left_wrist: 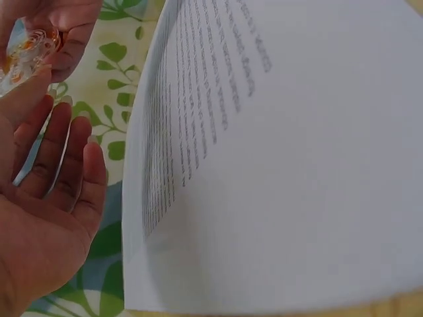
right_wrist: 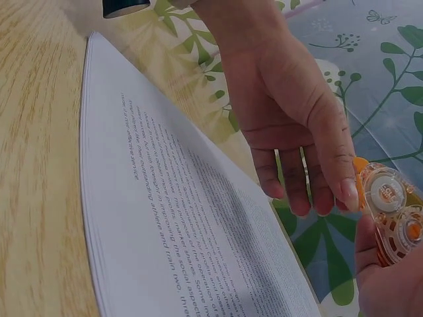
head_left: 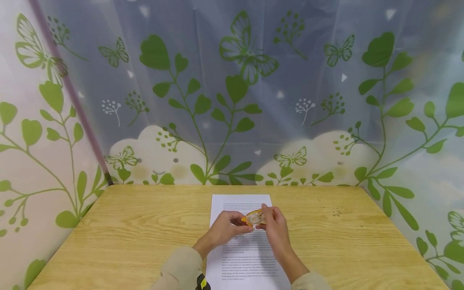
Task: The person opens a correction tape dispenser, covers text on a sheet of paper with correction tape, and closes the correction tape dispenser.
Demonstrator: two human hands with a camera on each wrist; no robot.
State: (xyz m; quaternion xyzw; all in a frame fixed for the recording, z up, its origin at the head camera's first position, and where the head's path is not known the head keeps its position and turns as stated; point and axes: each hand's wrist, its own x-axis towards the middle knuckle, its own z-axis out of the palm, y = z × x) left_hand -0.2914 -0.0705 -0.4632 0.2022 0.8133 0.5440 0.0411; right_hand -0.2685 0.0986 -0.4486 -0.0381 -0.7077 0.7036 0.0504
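Observation:
An orange and clear correction tape (head_left: pixel 255 218) is held over the printed paper, its see-through case showing the round reels inside. My right hand (head_left: pixel 278 231) grips the body of the case from the right. From the other side my left hand (head_left: pixel 225 228) pinches the orange tip end between thumb and forefinger; in the right wrist view its thumb (right_wrist: pixel 345 181) lies against that orange end. The other fingers of the left hand are extended loosely below. Beneath both hands lies a stack of printed paper (right_wrist: pixel 132 218), several sheets thick, with lines of black text.
The paper lies lengthwise on a light wood-grain table (head_left: pixel 152 225). A curtain (head_left: pixel 304 121) with green leaves and butterflies hangs behind the table and along its sides. A dark band with a yellow mark (head_left: pixel 203 282) is at the left sleeve.

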